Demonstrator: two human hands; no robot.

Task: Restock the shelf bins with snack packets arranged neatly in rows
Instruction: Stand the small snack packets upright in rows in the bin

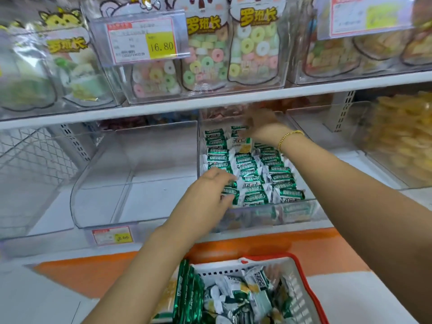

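A clear shelf bin (297, 212) holds rows of green and white snack packets (261, 174). My left hand (208, 190) lies on the front left packets, its fingers bent over them and its thumb against a front packet. My right hand (261, 123) reaches to the back of the same bin, blurred, fingers spread over the far packets; a gold bracelet is on its wrist. Whether either hand holds a packet is unclear. Below, a red-rimmed white basket (304, 284) holds more of the same packets (240, 298).
An empty clear bin (98, 206) stands to the left with a price tag (112, 236) below it. A bin of yellow snacks (402, 136) is on the right. The white shelf (163, 108) above carries candy-ring bags (233, 50) and hangs close over my right hand.
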